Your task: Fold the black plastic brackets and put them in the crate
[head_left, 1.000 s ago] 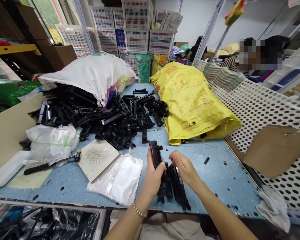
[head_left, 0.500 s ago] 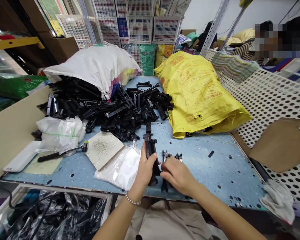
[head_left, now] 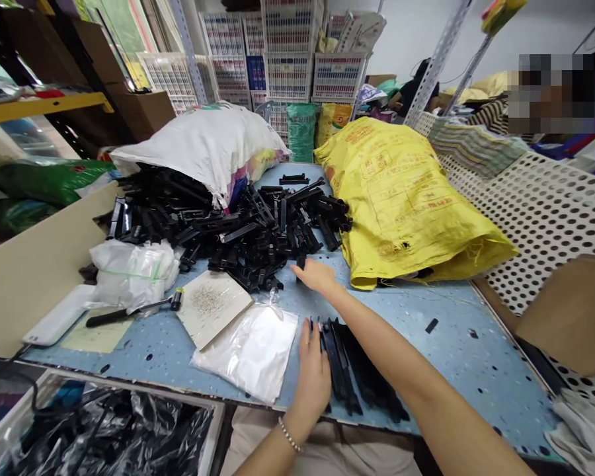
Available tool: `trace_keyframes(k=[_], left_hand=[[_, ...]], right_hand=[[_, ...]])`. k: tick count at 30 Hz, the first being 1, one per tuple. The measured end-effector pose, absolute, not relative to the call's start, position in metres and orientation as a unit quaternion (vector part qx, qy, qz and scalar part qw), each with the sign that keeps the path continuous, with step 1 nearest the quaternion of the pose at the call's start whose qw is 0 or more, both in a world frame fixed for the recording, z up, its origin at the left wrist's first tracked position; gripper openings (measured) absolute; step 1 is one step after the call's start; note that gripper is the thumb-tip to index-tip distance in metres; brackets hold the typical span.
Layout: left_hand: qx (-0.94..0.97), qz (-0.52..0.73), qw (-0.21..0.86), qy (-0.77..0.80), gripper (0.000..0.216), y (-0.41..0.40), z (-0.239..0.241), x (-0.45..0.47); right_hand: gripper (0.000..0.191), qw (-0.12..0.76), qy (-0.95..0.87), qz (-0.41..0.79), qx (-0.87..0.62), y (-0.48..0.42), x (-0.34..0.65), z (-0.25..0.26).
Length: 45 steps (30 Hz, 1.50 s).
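My right hand (head_left: 318, 275) reaches forward past the front of the pile, its fingers closed on a black plastic part (head_left: 301, 263), mostly covered by the hand. Close to the table's front edge, my left hand (head_left: 313, 373) lies with its fingers stretched out against the left side of a row of long black plastic parts (head_left: 344, 370). These parts lie side by side, and my right forearm passes over their far right end. Beyond both hands spreads a loose pile of similar black parts (head_left: 248, 231), spilling from under a white woven sack (head_left: 203, 142).
A yellow sack (head_left: 401, 198) lies at the right. On the left are a clear plastic bag (head_left: 252, 350), a square board (head_left: 211, 304) with small bits on it, a black-handled tool (head_left: 129, 312) and a white plastic bundle (head_left: 133, 268). A perforated panel (head_left: 565, 205) borders the right side.
My left hand has let go of the part it held and now rests flat against the row. My right hand has moved forward from the row and taken hold of another black part.
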<state>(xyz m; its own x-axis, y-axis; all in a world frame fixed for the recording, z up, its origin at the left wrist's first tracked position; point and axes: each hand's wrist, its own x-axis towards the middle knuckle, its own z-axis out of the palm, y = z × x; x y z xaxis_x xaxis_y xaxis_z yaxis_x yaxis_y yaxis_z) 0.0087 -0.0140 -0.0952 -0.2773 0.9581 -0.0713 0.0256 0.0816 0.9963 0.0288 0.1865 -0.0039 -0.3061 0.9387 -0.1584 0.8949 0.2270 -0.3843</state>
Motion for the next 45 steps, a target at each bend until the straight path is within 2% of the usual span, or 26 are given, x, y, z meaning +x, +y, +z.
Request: trace_keyframes(k=[4,8,10,13,15,17,20,23,26,28,33,36,38,41,45], left_hand=[[0.352,0.567,0.491,0.561,0.059,0.001,-0.087,-0.007],[0.233,0.636,0.546,0.492,0.071,0.035,-0.061,-0.028],[0.217,0.646,0.562,0.469,0.069,0.044,-0.047,-0.028],[0.248,0.609,0.572,0.49,0.053,0.04,-0.029,-0.02],[0.283,0.577,0.569,0.513,0.047,0.028,-0.021,-0.015],[0.329,0.551,0.558,0.527,0.045,0.014,-0.016,-0.012],[0.396,0.52,0.523,0.547,0.05,-0.001,-0.011,-0.012],[0.431,0.505,0.481,0.573,0.057,-0.007,-0.009,-0.018],[0.409,0.517,0.479,0.58,0.054,-0.005,-0.009,-0.03],[0.391,0.531,0.462,0.593,0.051,-0.001,-0.008,-0.038],[0.412,0.54,0.416,0.604,0.047,0.007,-0.01,-0.044],[0.401,0.532,0.422,0.614,0.05,0.008,-0.021,-0.048],[0.397,0.524,0.404,0.636,0.051,0.004,-0.034,-0.052],[0.403,0.487,0.392,0.668,0.058,-0.01,-0.06,-0.05],[0.468,0.451,0.385,0.655,0.058,-0.026,-0.088,-0.019]], right_hand=[[0.039,0.032,-0.781,0.239,-0.577,0.189,0.035,-0.004],[0.028,0.035,-0.796,0.238,-0.556,0.127,0.074,-0.003],[0.023,0.053,-0.824,0.257,-0.502,0.089,0.097,-0.003],[0.034,0.181,-0.841,0.31,-0.405,0.057,0.126,0.001],[0.036,0.267,-0.824,0.279,-0.414,0.056,0.138,0.006],[0.033,0.295,-0.826,0.221,-0.427,0.066,0.142,0.012],[0.033,0.281,-0.835,0.225,-0.416,0.081,0.131,0.017],[0.037,0.293,-0.789,0.342,-0.419,0.085,0.114,0.015],[0.043,0.282,-0.757,0.427,-0.406,0.071,0.104,0.008],[0.043,0.257,-0.813,0.37,-0.369,0.054,0.104,0.0],[0.031,0.257,-0.932,0.039,-0.253,0.016,0.108,-0.028],[0.035,0.223,-0.946,0.036,-0.234,0.025,0.11,-0.034],[0.037,0.174,-0.942,0.109,-0.267,0.049,0.11,-0.029],[0.034,0.126,-0.874,0.193,-0.428,0.106,0.1,-0.017],[0.038,0.142,-0.794,0.167,-0.567,0.182,0.063,-0.014]])
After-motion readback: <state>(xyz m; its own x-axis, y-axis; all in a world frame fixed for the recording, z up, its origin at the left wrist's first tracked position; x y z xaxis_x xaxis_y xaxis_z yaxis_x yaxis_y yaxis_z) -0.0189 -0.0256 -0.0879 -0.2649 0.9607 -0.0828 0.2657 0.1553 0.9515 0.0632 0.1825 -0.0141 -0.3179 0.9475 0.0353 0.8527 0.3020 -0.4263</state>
